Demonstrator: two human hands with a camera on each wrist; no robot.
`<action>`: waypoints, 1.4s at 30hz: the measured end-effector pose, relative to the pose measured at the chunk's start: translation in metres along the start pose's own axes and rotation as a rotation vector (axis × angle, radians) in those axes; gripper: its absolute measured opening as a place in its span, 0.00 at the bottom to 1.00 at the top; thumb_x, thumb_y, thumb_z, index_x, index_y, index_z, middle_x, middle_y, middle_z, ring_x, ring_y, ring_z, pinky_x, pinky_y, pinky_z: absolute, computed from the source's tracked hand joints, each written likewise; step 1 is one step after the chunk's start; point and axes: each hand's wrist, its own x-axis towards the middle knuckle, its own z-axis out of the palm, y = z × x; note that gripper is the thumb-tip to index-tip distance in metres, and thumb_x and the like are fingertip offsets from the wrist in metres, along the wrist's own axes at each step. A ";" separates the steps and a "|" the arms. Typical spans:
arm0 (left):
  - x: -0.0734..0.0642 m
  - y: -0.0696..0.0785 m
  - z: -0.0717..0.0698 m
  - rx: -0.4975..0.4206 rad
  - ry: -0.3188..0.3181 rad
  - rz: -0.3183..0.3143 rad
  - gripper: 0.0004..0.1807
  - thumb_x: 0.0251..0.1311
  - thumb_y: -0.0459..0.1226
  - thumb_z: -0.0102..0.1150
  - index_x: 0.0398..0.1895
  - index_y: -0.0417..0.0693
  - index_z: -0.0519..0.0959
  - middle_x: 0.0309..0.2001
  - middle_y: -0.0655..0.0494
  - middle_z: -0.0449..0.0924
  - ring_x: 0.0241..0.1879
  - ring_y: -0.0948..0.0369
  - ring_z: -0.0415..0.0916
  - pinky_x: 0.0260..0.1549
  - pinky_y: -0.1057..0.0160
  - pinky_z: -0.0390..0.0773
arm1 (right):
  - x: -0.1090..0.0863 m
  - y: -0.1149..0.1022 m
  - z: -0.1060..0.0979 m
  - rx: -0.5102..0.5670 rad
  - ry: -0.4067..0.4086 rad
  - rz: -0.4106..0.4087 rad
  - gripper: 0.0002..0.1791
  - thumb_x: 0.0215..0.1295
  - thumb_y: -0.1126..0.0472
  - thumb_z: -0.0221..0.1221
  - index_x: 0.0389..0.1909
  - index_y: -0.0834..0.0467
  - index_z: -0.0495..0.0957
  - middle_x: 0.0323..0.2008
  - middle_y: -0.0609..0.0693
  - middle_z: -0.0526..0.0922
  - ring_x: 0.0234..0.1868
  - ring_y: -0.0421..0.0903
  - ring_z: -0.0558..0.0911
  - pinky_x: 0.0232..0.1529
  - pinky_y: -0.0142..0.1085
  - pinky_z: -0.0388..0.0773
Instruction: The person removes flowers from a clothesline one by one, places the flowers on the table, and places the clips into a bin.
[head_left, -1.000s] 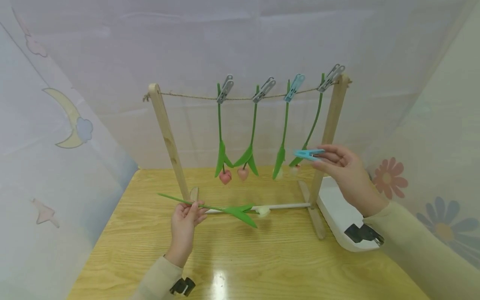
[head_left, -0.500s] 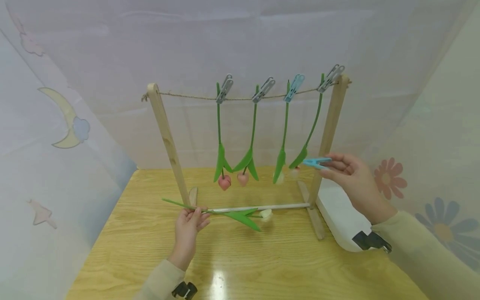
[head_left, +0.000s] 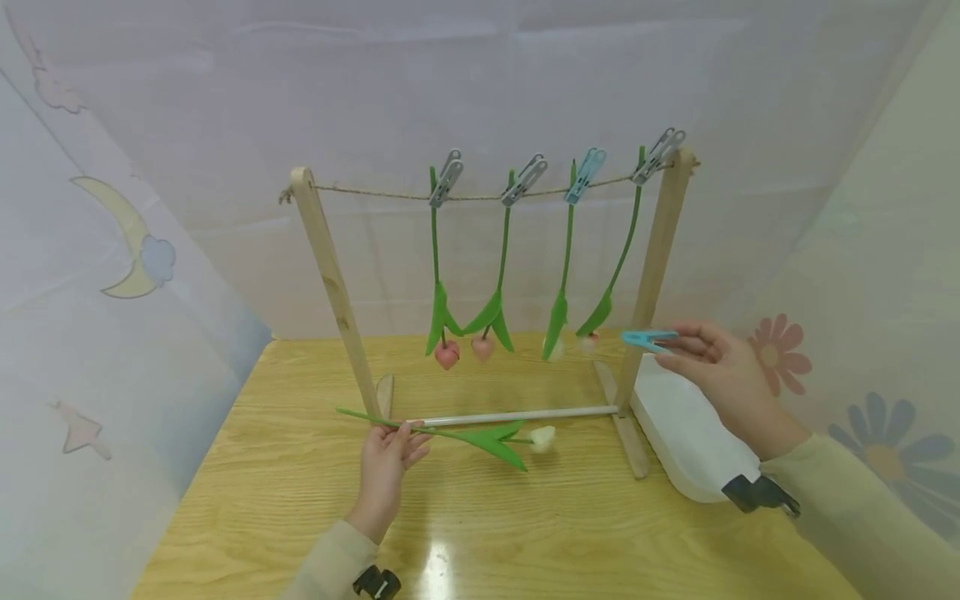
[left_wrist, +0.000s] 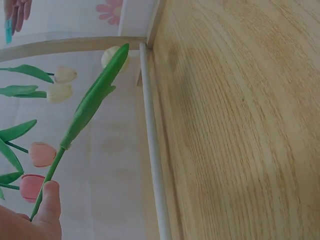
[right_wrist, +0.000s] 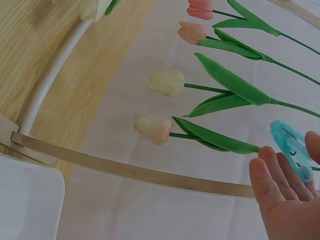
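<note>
A white artificial tulip (head_left: 542,439) lies nearly level in my left hand (head_left: 390,467), its green stem pinched between thumb and fingers over the table. My right hand (head_left: 723,379) holds a light blue clothespin (head_left: 647,338) beside the rack's right post. In the right wrist view that clothespin (right_wrist: 291,150) sits between thumb and fingers. Several tulips hang upside down from a twine line (head_left: 375,192): a dark pink one (head_left: 447,355), a light pink one (head_left: 483,347) and two pale ones. Grey clothespins (head_left: 447,178) and one blue clothespin (head_left: 585,176) grip their stems.
The wooden rack has a left post (head_left: 333,287), a right post (head_left: 663,242) and a white lower rod (head_left: 517,415). A white bin (head_left: 693,437) stands right of it on the wooden table (head_left: 300,500). Patterned cloth (head_left: 487,83) surrounds the table.
My right hand has moved right and lower with the clothespin. The left hand has shifted slightly right and down with the white tulip.
</note>
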 end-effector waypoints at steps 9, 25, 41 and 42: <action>0.005 -0.015 0.003 -0.014 -0.043 -0.034 0.10 0.75 0.31 0.41 0.51 0.29 0.61 0.44 0.47 0.79 0.40 0.61 0.83 0.41 0.66 0.82 | -0.005 0.008 -0.012 -0.048 -0.019 0.020 0.13 0.66 0.72 0.59 0.47 0.54 0.75 0.42 0.35 0.84 0.43 0.30 0.81 0.43 0.20 0.76; 0.013 -0.034 0.007 0.003 -0.041 -0.078 0.07 0.75 0.30 0.40 0.49 0.32 0.60 0.52 0.34 0.72 0.42 0.58 0.82 0.41 0.65 0.83 | -0.013 0.026 -0.026 -0.332 -0.007 0.175 0.22 0.70 0.62 0.59 0.57 0.69 0.66 0.42 0.30 0.77 0.43 0.22 0.74 0.42 0.19 0.74; 0.014 -0.053 0.012 -0.051 -0.072 -0.148 0.10 0.76 0.29 0.37 0.50 0.26 0.59 0.51 0.32 0.72 0.44 0.56 0.82 0.45 0.65 0.81 | -0.015 0.055 -0.046 -0.371 0.006 0.258 0.27 0.70 0.61 0.58 0.60 0.75 0.62 0.40 0.30 0.79 0.39 0.24 0.76 0.39 0.19 0.72; 0.014 -0.053 0.013 -0.056 -0.077 -0.152 0.10 0.76 0.29 0.37 0.50 0.26 0.59 0.50 0.33 0.72 0.44 0.56 0.82 0.46 0.64 0.80 | -0.016 0.056 -0.047 -0.378 0.006 0.267 0.27 0.70 0.61 0.58 0.60 0.75 0.61 0.40 0.31 0.79 0.39 0.23 0.76 0.39 0.19 0.72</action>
